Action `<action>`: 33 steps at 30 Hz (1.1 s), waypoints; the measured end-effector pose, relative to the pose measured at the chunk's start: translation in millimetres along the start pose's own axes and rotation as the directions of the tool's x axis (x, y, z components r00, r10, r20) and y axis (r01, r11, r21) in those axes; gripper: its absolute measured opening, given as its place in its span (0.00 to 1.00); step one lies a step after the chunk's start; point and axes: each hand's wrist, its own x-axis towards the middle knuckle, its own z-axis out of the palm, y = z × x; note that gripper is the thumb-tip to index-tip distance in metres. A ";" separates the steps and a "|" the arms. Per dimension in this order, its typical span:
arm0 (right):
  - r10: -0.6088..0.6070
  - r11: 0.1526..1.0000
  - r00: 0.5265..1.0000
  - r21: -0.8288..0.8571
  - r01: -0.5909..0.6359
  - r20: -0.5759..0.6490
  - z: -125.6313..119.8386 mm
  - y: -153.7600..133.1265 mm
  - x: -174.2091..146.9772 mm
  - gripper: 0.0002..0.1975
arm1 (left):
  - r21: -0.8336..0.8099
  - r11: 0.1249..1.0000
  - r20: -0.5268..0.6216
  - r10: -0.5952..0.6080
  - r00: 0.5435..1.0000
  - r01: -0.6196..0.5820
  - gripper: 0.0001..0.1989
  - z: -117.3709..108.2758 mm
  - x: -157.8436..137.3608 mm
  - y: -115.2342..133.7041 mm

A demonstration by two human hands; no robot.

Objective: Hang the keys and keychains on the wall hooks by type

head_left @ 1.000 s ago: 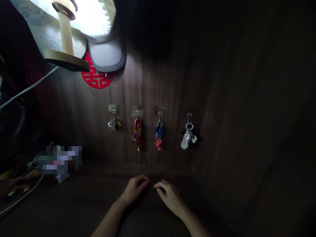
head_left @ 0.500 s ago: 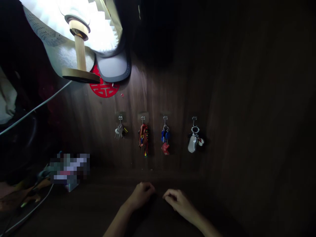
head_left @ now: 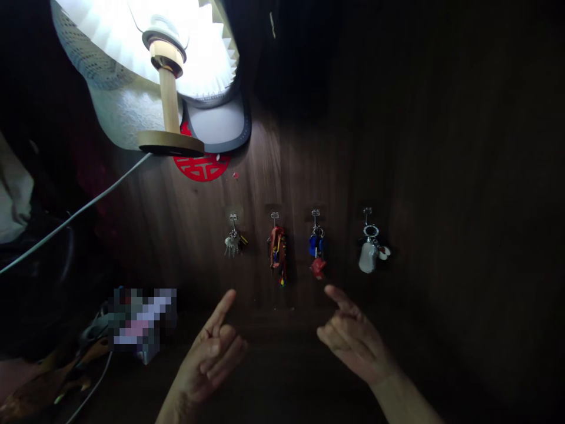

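My left hand (head_left: pixel 207 356) is raised with its index finger stretched out and the other fingers loosely bent; it holds nothing. Its fingertip points up below a bunch of silver keys (head_left: pixel 232 243), apart from it. Likewise empty, my right hand (head_left: pixel 357 341) has its index finger extended up and left, the rest curled. That fingertip appears just under a keyring with blue-topped keys and a red tag (head_left: pixel 317 268). Between them hangs a reddish-brown key bundle with colourful cords (head_left: pixel 276 248). To the right is a silver key fob (head_left: pixel 368 257) on a ring.
Metal hooks (head_left: pixel 275 216) on a dark wood panel (head_left: pixel 260 176) carry the key bunches. A lit pleated lamp (head_left: pixel 170 97), a grey-brimmed cap (head_left: pixel 218 126) and a red round ornament (head_left: pixel 203 169) are upper left. A pale cable (head_left: pixel 83 203) crosses the left side.
Both hands have risen and moved apart, and their index fingers now stretch out from the earlier curled pose. The view has shifted, so the hanging keys appear further right.
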 end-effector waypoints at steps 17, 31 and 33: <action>-0.218 0.974 0.919 -0.018 0.225 -0.327 24.9 27.7 17.8 0.21 | -0.183 0.974 0.003 0.136 0.991 -0.133 0.36 -57.2 2.1 17.1; -0.107 0.738 0.988 -0.675 0.003 -0.113 47.8 36.8 95.5 0.19 | 0.644 0.765 -0.250 0.207 0.946 0.003 0.25 -79.3 82.2 40.3; -0.183 0.709 0.979 -0.702 0.072 -0.085 50.4 40.6 115.1 0.21 | 0.688 0.723 -0.251 0.329 0.910 -0.071 0.25 -82.5 103.4 40.2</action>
